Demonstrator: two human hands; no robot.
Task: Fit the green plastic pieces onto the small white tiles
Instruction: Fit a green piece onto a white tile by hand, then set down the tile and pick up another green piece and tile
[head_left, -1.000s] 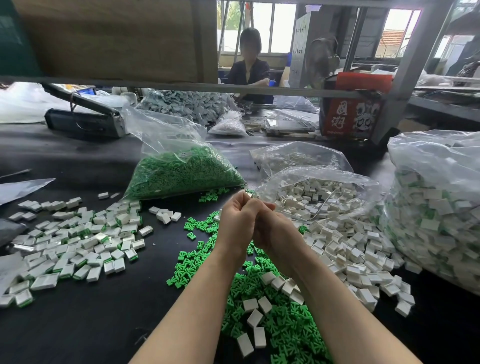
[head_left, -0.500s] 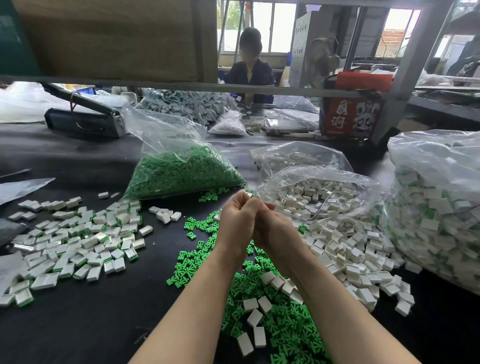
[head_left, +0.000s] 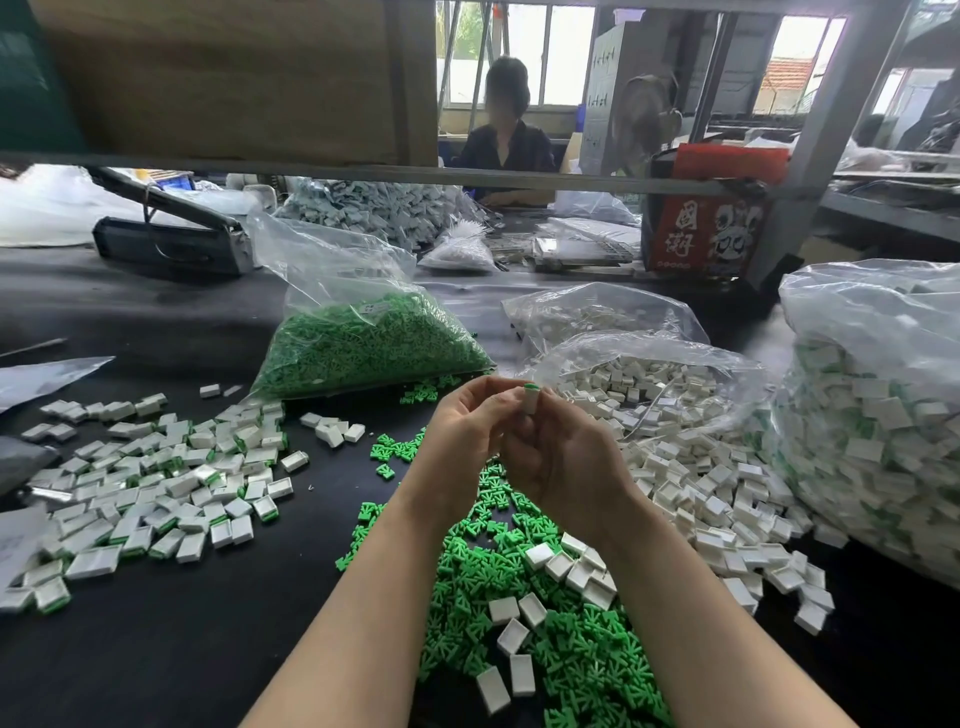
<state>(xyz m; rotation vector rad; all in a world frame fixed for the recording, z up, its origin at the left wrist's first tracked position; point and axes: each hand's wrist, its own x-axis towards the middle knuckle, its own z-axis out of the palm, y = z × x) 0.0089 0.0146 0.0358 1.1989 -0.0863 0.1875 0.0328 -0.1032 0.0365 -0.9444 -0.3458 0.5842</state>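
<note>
White tile (head_left: 529, 402) with green piece (head_left: 530, 386) showing at its top, pinched upright between left hand (head_left: 467, 431) and right hand (head_left: 563, 457), above the loose green pile (head_left: 545, 623) on the surface (head_left: 182, 649). Both grips closed on the tile. Probably seating step: press the piece square and flush, thumbs on opposite faces, no tilt. Then drop among finished tiles (head_left: 156, 478) left of the pile.
</note>
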